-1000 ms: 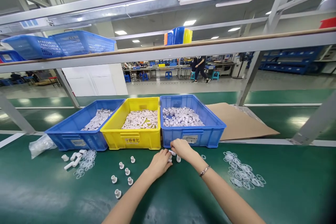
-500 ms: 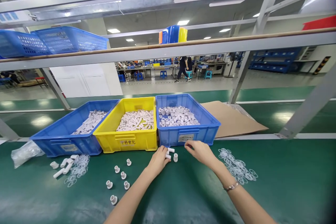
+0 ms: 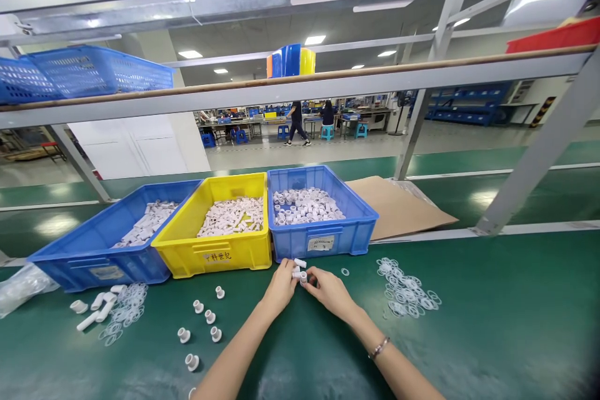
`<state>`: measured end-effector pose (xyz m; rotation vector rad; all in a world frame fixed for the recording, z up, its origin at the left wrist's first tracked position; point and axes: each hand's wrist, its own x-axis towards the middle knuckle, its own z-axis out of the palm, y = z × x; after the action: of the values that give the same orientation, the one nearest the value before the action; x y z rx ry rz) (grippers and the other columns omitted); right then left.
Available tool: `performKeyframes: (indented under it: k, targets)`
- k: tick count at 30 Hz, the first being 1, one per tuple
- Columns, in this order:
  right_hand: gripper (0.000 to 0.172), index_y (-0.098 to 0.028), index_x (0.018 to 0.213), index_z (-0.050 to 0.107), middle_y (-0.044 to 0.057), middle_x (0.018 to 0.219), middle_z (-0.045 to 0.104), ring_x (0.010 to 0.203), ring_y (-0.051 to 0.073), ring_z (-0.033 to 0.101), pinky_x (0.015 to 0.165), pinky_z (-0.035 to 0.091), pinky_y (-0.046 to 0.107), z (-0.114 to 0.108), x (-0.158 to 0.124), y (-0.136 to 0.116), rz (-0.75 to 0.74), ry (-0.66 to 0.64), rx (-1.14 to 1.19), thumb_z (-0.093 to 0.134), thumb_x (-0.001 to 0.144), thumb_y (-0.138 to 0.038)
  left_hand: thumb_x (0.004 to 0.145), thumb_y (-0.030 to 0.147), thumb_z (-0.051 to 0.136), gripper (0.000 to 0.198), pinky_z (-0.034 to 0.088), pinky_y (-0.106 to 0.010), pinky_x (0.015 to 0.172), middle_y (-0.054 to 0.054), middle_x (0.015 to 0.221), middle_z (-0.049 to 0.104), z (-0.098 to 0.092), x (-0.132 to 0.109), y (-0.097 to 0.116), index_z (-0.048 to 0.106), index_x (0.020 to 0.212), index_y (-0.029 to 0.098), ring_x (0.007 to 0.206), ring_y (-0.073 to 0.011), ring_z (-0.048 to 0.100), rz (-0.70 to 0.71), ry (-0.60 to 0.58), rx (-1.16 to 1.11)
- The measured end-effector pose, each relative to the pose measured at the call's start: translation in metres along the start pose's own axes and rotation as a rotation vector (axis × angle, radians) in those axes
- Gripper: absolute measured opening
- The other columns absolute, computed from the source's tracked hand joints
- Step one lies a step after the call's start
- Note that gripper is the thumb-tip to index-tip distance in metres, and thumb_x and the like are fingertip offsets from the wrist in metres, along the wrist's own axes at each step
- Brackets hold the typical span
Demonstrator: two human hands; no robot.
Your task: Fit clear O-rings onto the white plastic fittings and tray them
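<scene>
In front of the right blue bin, my left hand (image 3: pixel 280 286) is closed around small white plastic tubes (image 3: pixel 300 263), whose ends show past my fingertips. My right hand (image 3: pixel 329 292) meets it from the right, thumb and fingers pinched at a short white flanged fitting (image 3: pixel 303 277). Whether a ring is also in that pinch is too small to tell. A single clear ring (image 3: pixel 345 272) lies just beyond my right hand. To the left of my left forearm, several flanged white fittings (image 3: pixel 210 317) stand apart on the green tabletop (image 3: pixel 300 362).
A left blue bin (image 3: pixel 98 272), a yellow bin (image 3: pixel 213 261) and a right blue bin (image 3: pixel 323 239) hold white parts. Clear rings (image 3: pixel 407 290) lie at right, more rings (image 3: pixel 126 309) beside white tubes at left. Brown cardboard (image 3: pixel 403 209) lies behind. A shelf (image 3: pixel 300 84) crosses above.
My right hand has moved left to the flanged fitting beside my left hand. The lone ring now shows near where my right hand was. The view has shifted slightly right.
</scene>
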<state>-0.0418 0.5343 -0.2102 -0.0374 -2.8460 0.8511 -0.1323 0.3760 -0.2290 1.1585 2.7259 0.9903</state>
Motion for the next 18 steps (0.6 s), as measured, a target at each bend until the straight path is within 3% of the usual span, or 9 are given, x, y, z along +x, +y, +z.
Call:
performKeyframes:
  k: [5, 8, 13, 16, 18]
  targets:
    - [0.009, -0.026, 0.098, 0.061, -0.002, 0.087, 0.071, 0.078, 0.017, 0.067, 0.061, 0.038, 0.024, 0.004, -0.002, -0.001, -0.006, 0.026, -0.025, 0.057, 0.091, -0.030, 0.082, 0.008, 0.051, 0.033, 0.049, -0.030, 0.086, -0.006, 0.117, 0.055, -0.018, -0.009, 0.013, 0.051, 0.111, 0.022, 0.104, -0.0212, 0.060, 0.019, -0.027, 0.009]
    - [0.013, -0.027, 0.103, 0.060, -0.003, 0.090, 0.071, 0.079, 0.017, 0.067, 0.063, 0.040, 0.024, -0.009, -0.011, 0.008, 0.005, 0.041, -0.064, 0.058, 0.090, -0.029, 0.085, 0.013, 0.050, 0.032, 0.048, -0.034, 0.085, -0.006, 0.123, 0.054, -0.037, -0.020, 0.026, 0.049, 0.115, 0.025, 0.109, -0.0238, 0.058, 0.018, -0.017, 0.010]
    - [0.013, -0.028, 0.097, 0.063, -0.003, 0.095, 0.072, 0.085, 0.018, 0.067, 0.067, 0.041, 0.026, -0.075, -0.043, 0.063, 0.148, 0.139, -0.183, 0.050, 0.093, -0.026, 0.096, 0.028, 0.040, 0.025, 0.049, -0.033, 0.085, -0.004, 0.129, 0.050, -0.051, -0.052, 0.052, 0.045, 0.121, 0.030, 0.104, -0.0189, 0.058, -0.001, 0.021, -0.124]
    - [0.015, -0.025, 0.092, 0.063, 0.002, 0.094, 0.072, 0.084, 0.022, 0.065, 0.063, 0.039, 0.028, -0.118, -0.069, 0.110, 0.304, 0.223, -0.277, 0.048, 0.092, -0.025, 0.098, 0.035, 0.040, 0.022, 0.048, -0.031, 0.085, -0.004, 0.126, 0.049, -0.039, -0.071, 0.072, 0.048, 0.117, 0.030, 0.101, -0.0174, 0.058, -0.008, 0.011, -0.326]
    - [0.015, -0.023, 0.094, 0.064, 0.006, 0.095, 0.070, 0.083, 0.024, 0.065, 0.059, 0.037, 0.029, -0.135, -0.086, 0.138, 0.384, 0.249, -0.318, 0.050, 0.090, -0.027, 0.098, 0.037, 0.039, 0.021, 0.048, -0.031, 0.084, -0.006, 0.122, 0.050, -0.026, -0.080, 0.086, 0.050, 0.113, 0.028, 0.098, -0.0176, 0.058, -0.014, -0.029, -0.430]
